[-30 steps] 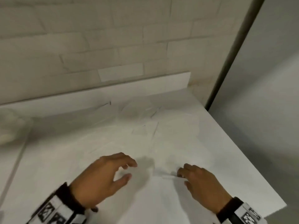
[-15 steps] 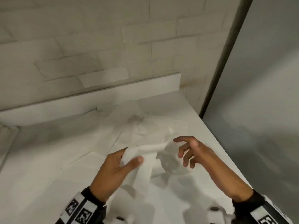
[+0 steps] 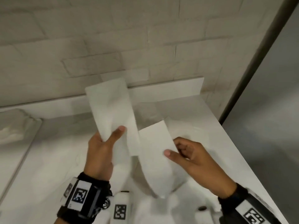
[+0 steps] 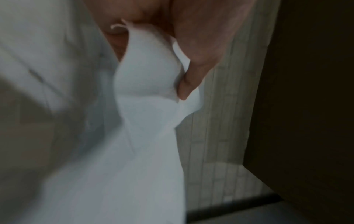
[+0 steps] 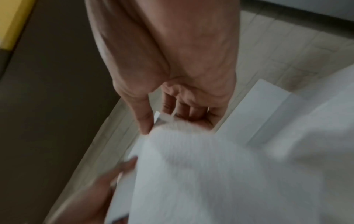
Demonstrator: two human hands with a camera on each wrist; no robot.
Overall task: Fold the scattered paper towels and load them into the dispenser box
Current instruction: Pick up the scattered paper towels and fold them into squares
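Observation:
A white paper towel is held up above the counter. One flat end (image 3: pixel 110 107) stands upright, pinched by my left hand (image 3: pixel 113 135) between thumb and fingers. The other end (image 3: pixel 153 147) is pinched by my right hand (image 3: pixel 174 148), and it curves down in a loop towards me. I cannot tell whether this is one long sheet or two. The blurred left wrist view has my left hand (image 4: pixel 153 60) gripping the bunched towel (image 4: pixel 149 109). In the right wrist view my right hand (image 5: pixel 162 121) pinches a towel edge (image 5: pixel 191 166). No dispenser box is clearly in view.
More loose white towels (image 3: pixel 186 131) lie on the white counter (image 3: pixel 48 159) behind my hands. A low ledge (image 3: pixel 169 89) and a pale brick wall back it. A grey partition (image 3: pixel 267 110) stands right of the counter edge. A pale blurred object (image 3: pixel 13 126) sits far left.
A second ago both hands were low over the towels on the counter. My left hand picked one up, the right hand took hold of it, and both now hold it raised.

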